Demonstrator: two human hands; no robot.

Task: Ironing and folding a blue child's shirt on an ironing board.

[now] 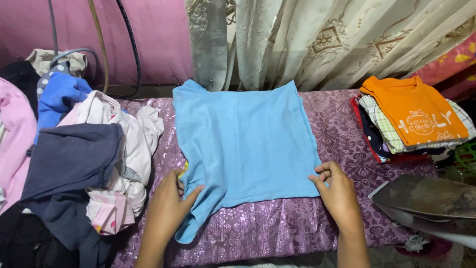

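garment: light blue soft cotton shirt (245,144), lying flat in the middle of the purple patterned cloth-covered board (342,129), partly folded, roughly square
orientation: long axis runs near-to-far; far edge by the cream embroidered curtain (307,39), near edge towards the person; loose sleeve trails off the near-left corner
left hand (171,201): on the near-left corner, fingers pinching the blue fabric, thumb on top
right hand (339,193): at the near-right corner, fingers curled on the hem; grip probably light, hard to tell
left side: heap of unfolded clothes (84,159), navy, white, pink, blue
right side: folded stack with an orange printed shirt (416,111) on top
near right: metal iron (431,201), resting on the board edge, well apart from the shirt
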